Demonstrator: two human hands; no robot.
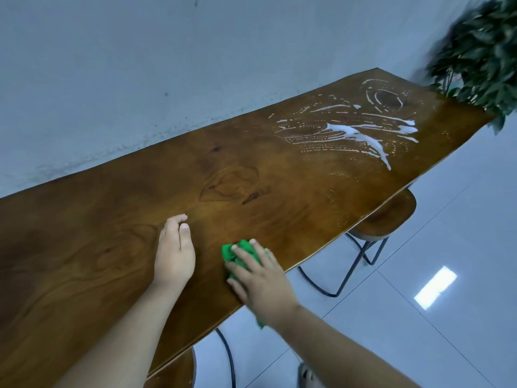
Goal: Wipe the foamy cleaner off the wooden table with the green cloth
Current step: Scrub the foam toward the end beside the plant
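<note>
Well, from the head camera, the job looked only partly done. The right hand lay on top of the bunched green cloth, fingers spread and fairly straight, pressing it down on the tabletop close to the near edge. The left hand rested on the wood just beside it — fingers loose, holding nothing. Around both hands the wood looked dark and free of foam, so that end seemed finished, though I cannot tell if it was wet. The foamy cleaner sat far off at the other end — thick white streaks in the middle, thin lines and little dots around them, near the leafy plant. That patch was not wiped off yet. The cloth was well apart from it, so I think a long wipe toward the plant was needed, maybe more than one.
</note>
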